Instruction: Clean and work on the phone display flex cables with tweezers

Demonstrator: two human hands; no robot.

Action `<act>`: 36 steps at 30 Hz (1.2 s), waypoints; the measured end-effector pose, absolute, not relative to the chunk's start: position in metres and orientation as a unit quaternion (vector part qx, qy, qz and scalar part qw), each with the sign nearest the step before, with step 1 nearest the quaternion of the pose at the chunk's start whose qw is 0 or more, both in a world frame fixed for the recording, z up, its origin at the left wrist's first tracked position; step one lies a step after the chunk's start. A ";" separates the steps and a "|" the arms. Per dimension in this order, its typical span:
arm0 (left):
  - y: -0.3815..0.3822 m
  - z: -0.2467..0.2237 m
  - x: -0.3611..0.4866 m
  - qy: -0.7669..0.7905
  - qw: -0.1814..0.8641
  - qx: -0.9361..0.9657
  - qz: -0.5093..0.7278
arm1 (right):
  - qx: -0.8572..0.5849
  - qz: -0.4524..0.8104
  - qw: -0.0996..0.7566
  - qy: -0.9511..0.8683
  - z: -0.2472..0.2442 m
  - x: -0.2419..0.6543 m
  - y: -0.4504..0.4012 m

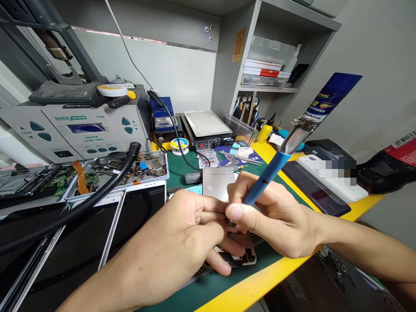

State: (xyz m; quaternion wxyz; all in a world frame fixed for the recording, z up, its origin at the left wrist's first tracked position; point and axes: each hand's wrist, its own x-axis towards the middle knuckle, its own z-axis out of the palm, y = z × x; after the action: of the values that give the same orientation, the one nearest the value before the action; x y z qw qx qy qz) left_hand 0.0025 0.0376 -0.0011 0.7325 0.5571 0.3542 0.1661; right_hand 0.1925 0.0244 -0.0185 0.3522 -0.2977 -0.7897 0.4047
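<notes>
Head view: brush in play, job looked underway to me.
Right hand (pixel 276 216) had thumb and fingers pinched on the blue brush (pixel 269 175); left hand (pixel 175 242) curled over the phone part (pixel 251 255) on the green mat (pixel 208 292), couldn't tell if gripping. Hands hid what was done or left.

Leftward — thick hose (pixel 97 198) obstructs passage.

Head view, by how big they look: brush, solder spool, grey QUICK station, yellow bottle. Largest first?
1. Station
2. Brush, though held close to the camera
3. Yellow bottle and solder spool: about alike, not ranked
</notes>
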 end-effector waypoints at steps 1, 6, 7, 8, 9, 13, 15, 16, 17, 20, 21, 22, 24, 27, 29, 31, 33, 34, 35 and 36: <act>0.038 -0.001 0.002 0.353 0.730 0.560 0.168 | -0.291 0.412 0.351 -0.789 -0.019 0.192 0.024; 0.038 0.000 0.004 0.357 0.726 0.566 0.158 | -0.286 0.454 0.340 -0.772 -0.018 0.192 0.024; 0.038 0.000 0.005 0.360 0.726 0.564 0.159 | -0.296 0.446 0.346 -0.771 -0.018 0.192 0.024; 0.038 0.001 0.005 0.364 0.726 0.561 0.161 | -0.305 0.433 0.352 -0.771 -0.018 0.192 0.023; 0.037 0.001 0.005 0.366 0.726 0.559 0.164 | -0.310 0.424 0.359 -0.772 -0.018 0.192 0.023; 0.037 0.003 0.003 0.368 0.731 0.548 0.171 | -0.287 0.439 0.357 -0.772 -0.019 0.191 0.023; 0.036 0.004 0.003 0.367 0.734 0.546 0.168 | -0.285 0.444 0.357 -0.771 -0.019 0.191 0.023; 0.036 0.004 0.003 0.368 0.733 0.547 0.166 | -0.290 0.438 0.362 -0.770 -0.019 0.191 0.023; 0.036 0.005 0.003 0.366 0.734 0.549 0.161 | -0.298 0.430 0.366 -0.770 -0.020 0.192 0.023; 0.035 0.004 0.006 0.373 0.733 0.545 0.167 | -0.308 0.420 0.370 -0.769 -0.020 0.192 0.023; 0.035 0.004 0.006 0.373 0.734 0.542 0.168 | -0.303 0.426 0.368 -0.769 -0.020 0.192 0.023; 0.035 0.004 0.007 0.373 0.735 0.541 0.166 | -0.296 0.438 0.364 -0.767 -0.019 0.193 0.024; 0.036 0.004 0.008 0.374 0.735 0.543 0.157 | -0.285 0.462 0.358 -0.760 -0.018 0.193 0.024; 0.036 0.005 0.007 0.385 0.727 0.545 0.158 | -0.284 0.467 0.356 -0.758 -0.017 0.194 0.024; 0.037 0.005 0.006 0.384 0.730 0.540 0.168 | -0.282 0.474 0.353 -0.756 -0.017 0.194 0.024; 0.037 0.005 0.005 0.370 0.740 0.537 0.163 | -0.278 0.485 0.356 -0.748 -0.018 0.193 0.024; 0.038 0.005 0.004 0.369 0.743 0.536 0.154 | -0.280 0.481 0.379 -0.739 -0.020 0.192 0.023; 0.039 0.005 0.004 0.372 0.742 0.535 0.154 | -0.282 0.474 0.391 -0.737 -0.021 0.192 0.023; 0.039 0.005 0.003 0.376 0.741 0.533 0.157 | -0.285 0.467 0.397 -0.737 -0.021 0.191 0.022; 0.038 0.005 0.003 0.377 0.740 0.533 0.159 | -0.289 0.461 0.396 -0.739 -0.022 0.191 0.022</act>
State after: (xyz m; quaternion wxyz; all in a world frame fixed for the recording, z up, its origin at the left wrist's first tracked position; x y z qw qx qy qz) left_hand 0.0029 0.0385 0.0049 0.7404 0.5329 0.3774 0.1591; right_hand 0.1913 0.0221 -0.0216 0.3959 -0.2892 -0.7394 0.4615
